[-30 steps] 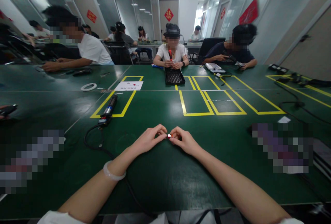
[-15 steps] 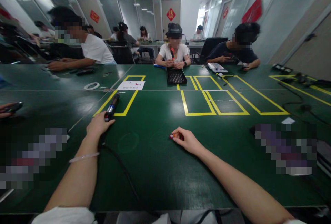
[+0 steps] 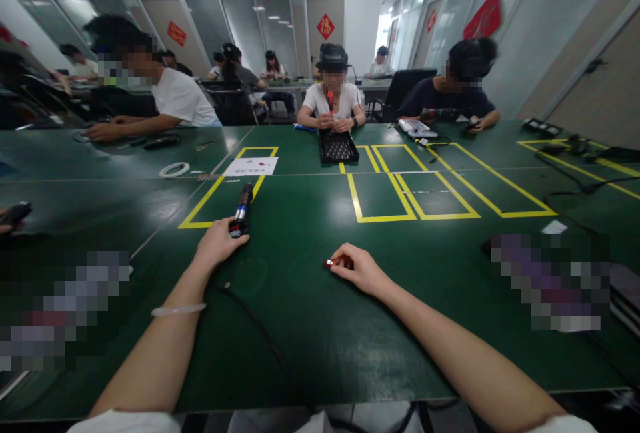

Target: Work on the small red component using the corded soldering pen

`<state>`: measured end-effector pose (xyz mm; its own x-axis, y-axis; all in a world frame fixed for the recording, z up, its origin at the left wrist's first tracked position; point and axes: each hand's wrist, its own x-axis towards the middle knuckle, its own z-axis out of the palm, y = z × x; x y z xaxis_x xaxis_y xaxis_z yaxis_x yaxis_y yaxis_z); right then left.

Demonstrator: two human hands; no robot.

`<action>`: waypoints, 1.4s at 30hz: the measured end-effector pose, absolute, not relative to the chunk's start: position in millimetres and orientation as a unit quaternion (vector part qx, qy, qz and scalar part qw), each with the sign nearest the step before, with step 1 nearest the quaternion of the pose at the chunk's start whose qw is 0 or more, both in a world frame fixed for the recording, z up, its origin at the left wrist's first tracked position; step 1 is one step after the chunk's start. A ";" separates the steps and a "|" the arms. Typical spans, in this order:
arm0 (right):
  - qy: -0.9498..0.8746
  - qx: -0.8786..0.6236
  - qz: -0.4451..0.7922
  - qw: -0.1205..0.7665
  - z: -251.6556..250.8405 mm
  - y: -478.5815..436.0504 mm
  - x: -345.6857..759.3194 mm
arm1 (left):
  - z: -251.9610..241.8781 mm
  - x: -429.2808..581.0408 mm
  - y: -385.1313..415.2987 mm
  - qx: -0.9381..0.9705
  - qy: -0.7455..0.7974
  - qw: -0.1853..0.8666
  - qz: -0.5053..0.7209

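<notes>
My left hand is wrapped round the near end of an electric screwdriver. This tool has a dark body with a silver and blue band, and its narrow tip points away from me. A black cable lies on the table below that hand. Further right, my right hand rests low over the table, its fingers pinched on a small red and orange piece. Only the piece's end shows past the fingertips; its kind is too small to tell.
Yellow tape outlines mark the green table. A printed sheet lies beyond the screwdriver, with a white ring to its left. Across from me a person sits behind a black tray. Blurred-out objects lie at both sides.
My left hand has moved right with the screwdriver, which now stands more steeply in view. My right hand holds the small piece in nearly the same place.
</notes>
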<state>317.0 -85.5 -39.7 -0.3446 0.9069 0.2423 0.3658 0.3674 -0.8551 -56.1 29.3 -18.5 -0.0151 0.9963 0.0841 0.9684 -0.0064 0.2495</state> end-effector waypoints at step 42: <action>-0.805 -0.435 0.229 0.333 -36.3 -95.0 314.0 | -7.3 119.6 -70.6 0.906 0.397 0.091 0.111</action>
<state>314.0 -95.0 -36.3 -0.3997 0.8524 0.3371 0.5476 0.5170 -0.6579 119.6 -70.6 -7.3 0.6600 0.7400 0.1298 0.6993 -0.6683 0.2536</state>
